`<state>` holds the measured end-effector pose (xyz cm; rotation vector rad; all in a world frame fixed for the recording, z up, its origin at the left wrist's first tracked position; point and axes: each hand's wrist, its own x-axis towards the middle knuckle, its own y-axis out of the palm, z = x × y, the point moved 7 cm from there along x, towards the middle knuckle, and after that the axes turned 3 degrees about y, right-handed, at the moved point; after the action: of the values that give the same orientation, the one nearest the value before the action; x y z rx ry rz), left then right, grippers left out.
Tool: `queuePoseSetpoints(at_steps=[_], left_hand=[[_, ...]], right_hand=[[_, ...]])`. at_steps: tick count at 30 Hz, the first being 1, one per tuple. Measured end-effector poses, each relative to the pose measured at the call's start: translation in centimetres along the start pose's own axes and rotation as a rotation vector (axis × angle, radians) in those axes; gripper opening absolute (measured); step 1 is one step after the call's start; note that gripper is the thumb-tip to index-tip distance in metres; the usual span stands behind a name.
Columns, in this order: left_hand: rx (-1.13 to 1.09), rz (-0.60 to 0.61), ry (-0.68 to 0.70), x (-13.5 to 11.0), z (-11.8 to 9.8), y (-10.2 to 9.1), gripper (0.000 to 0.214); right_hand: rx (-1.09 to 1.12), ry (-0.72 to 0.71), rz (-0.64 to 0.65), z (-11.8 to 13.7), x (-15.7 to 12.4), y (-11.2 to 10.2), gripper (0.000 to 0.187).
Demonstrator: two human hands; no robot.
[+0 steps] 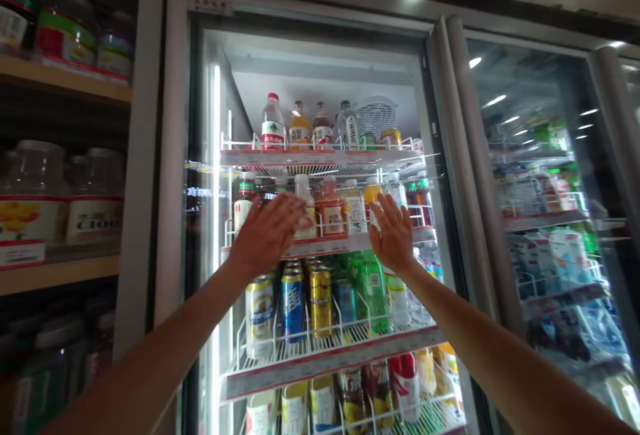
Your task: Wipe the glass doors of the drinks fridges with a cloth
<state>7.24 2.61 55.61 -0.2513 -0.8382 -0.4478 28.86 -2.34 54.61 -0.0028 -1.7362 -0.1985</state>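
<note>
Both of my arms reach forward and up toward a lit drinks fridge (pixel 385 20). My left hand (pixel 267 233) is raised, its fingers stretched out and a little smeared by motion, with nothing held. It hides part of the second shelf, beside a white-capped bottle (pixel 304 188). To its right, my right hand (pixel 393 233) has its fingers spread, also holding nothing. Near it are a bottle with a white label (pixel 355 208) and an orange drink bottle (pixel 373 191). Whether either hand touches glass I cannot tell.
Lower fridge shelves hold cans, such as a blue can (pixel 293 305) and a gold can (pixel 321 301), and a green bottle (pixel 376 288). A vertical door handle (pixel 457 155) runs on the right, beside another glass-doored fridge (pixel 530 81). Wooden shelves (pixel 65 80) with bottles stand left.
</note>
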Motion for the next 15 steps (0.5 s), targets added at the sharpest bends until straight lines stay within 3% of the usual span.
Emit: queuePoseSetpoints(at_steps=[2, 3, 7, 8, 9, 11, 12, 13, 15], left_hand=[[0.04, -0.041, -0.149, -0.2, 1.7, -0.6, 0.048], [0.039, -0.042, -0.112, -0.3, 1.4, -0.7, 0.048], [-0.056, 0.051, 0.415, -1.7, -2.7, -0.6, 0.047], [-0.059, 0.053, 0.422, -1.9, -2.5, -0.7, 0.047], [-0.044, 0.041, 0.341, -1.8, -1.6, -0.8, 0.047], [0.013, -0.018, 0.054, -1.8, 1.0, -1.4, 0.049], [0.03, -0.038, -0.026, -2.0, 1.6, -1.6, 0.05], [0.027, -0.038, -0.014, -2.1, 1.4, -1.6, 0.05], [-0.023, 0.018, 0.201, -2.5, -0.6, -1.1, 0.049]], right_hand=[[0.0, -0.006, -0.005, 0.0, 0.0, -0.1, 0.042], [0.001, -0.007, -0.005, 0.0, 0.0, 0.0, 0.042], [0.014, -0.002, -0.003, 0.0, -0.1, 0.1, 0.044], [0.019, 0.001, 0.0, -0.1, -0.1, 0.1, 0.045], [0.025, 0.005, 0.002, -0.1, -0.1, 0.1, 0.046], [0.034, 0.012, 0.009, -0.1, -0.1, 0.1, 0.049], [0.036, 0.014, 0.014, -0.1, -0.1, 0.2, 0.05], [0.038, 0.016, 0.017, -0.2, -0.1, 0.2, 0.05], [0.041, 0.018, 0.021, -0.2, -0.1, 0.1, 0.051]])
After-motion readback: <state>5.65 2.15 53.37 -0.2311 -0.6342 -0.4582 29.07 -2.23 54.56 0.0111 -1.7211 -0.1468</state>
